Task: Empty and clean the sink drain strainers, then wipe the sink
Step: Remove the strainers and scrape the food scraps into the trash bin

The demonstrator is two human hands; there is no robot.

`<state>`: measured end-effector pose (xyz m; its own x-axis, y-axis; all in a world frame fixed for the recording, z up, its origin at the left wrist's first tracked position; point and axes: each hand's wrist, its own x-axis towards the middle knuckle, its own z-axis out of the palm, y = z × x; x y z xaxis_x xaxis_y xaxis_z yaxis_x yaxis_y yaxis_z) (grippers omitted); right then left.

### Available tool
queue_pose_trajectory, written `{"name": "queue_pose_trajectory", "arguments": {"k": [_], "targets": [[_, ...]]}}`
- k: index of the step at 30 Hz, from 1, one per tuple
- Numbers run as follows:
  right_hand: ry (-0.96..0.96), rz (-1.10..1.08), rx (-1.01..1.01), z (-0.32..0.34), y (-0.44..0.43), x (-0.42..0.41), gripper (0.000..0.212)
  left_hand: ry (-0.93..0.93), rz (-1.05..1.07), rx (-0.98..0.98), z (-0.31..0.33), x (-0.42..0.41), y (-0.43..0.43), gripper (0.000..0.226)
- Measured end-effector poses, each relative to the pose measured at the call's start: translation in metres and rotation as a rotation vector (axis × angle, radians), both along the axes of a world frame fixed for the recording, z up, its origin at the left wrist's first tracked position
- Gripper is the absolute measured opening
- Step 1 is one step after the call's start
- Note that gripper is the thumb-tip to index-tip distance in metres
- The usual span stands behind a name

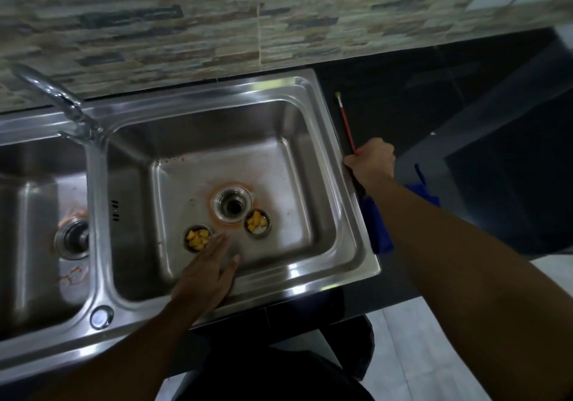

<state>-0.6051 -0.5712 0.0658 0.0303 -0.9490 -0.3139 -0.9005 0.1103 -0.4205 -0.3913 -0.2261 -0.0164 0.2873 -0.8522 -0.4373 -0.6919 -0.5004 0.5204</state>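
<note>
- Left hand (206,265): flat, fingers straight and close together, thumb spread aside; it reaches over the sink's near rim into the right basin.
- Left strainer (198,238): small round metal cup packed with yellow chunks, on the basin floor just beside the left hand's fingertips; cannot tell if they touch.
- Right strainer (258,222): same round metal cup, with yellow and pale bits, beyond the left thumb and hard against the drain's edge.
- Drain (232,205): open, a shiny ring round a dark hole ahead of the left fingertips, with an orange stain on the steel around it.
- Sink (313,96): brushed steel, two basins with rounded corners; orange smears mark the left basin.
- Right hand (372,162): fist curled round the near end of the brush, knuckles at the sink's right rim.
- Brush (345,121): thin red stick with a pale tuft at the far tip, lying on the table beyond the right hand, along the rim.
- Table (434,75): dark and glossy.
- Cloth (383,230): blue, crumpled, under the right forearm.
- Tap (62,100): curved chrome, far beyond the left hand.
</note>
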Motion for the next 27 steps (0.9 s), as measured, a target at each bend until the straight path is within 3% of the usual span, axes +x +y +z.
{"name": "queue_pose_trajectory", "arguments": {"k": [3,5,7,9,14,20,24,27], "targets": [[-0.056,0.052,-0.089,0.002,0.008,0.008,0.014,0.013,0.023,0.020,0.003,-0.002,-0.001,0.066],[-0.195,0.066,-0.108,0.007,0.021,0.018,0.010,0.012,0.028,0.045,0.006,-0.003,-0.001,0.065],[-0.392,0.145,-0.086,0.013,0.042,0.029,0.037,0.018,0.010,0.077,0.008,-0.002,-0.002,0.064],[-0.547,0.210,-0.039,0.017,0.069,0.044,0.051,0.033,0.003,0.110,0.010,-0.002,-0.003,0.062],[-0.941,-0.051,0.357,0.019,0.143,0.083,0.025,0.037,-0.062,0.108,0.013,0.004,0.002,0.055],[-1.021,-0.125,0.350,0.003,0.222,0.089,0.025,0.177,0.032,0.165,0.005,0.036,0.012,0.051],[-1.126,-0.031,0.345,-0.012,0.258,0.074,0.043,0.170,0.164,0.164,-0.004,0.056,0.010,0.057],[-0.858,0.094,0.192,-0.026,0.274,0.060,0.020,0.114,0.229,0.134,-0.015,0.070,0.010,0.065]]}}
